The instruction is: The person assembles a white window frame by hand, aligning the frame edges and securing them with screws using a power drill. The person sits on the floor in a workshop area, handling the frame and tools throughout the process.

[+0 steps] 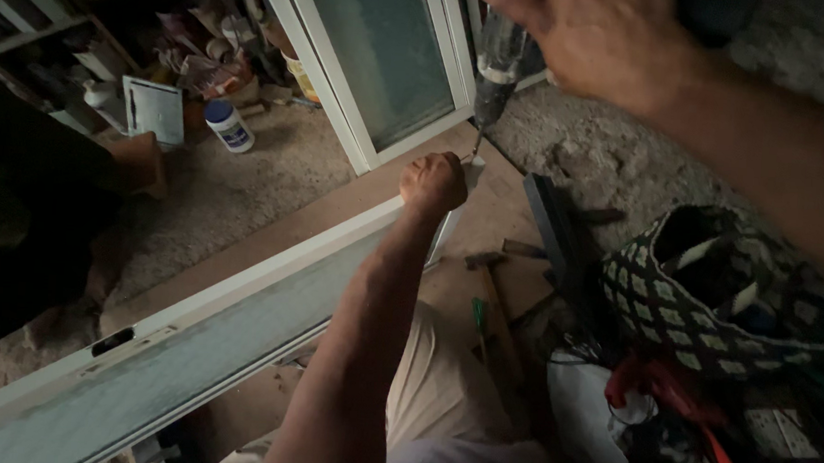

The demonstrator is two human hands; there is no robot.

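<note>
Your right hand [591, 34] grips the drill [498, 67] at top centre; your left hand [433, 181] is clenched on the frame [239, 307] corner. Keep the bit square and the corner pinned.

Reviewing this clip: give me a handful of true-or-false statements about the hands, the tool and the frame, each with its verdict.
1. The right hand grips a power drill pointing down. True.
2. The left hand lies open and flat on the floor. False: it is closed at the corner of the white window frame.
3. The drill's tip is near the left hand. True.
4. A hammer lies on top of the patterned woven bag. False: it lies on the floor beside the bag.
5. A white bottle with a blue cap stands on the floor. True.
</note>
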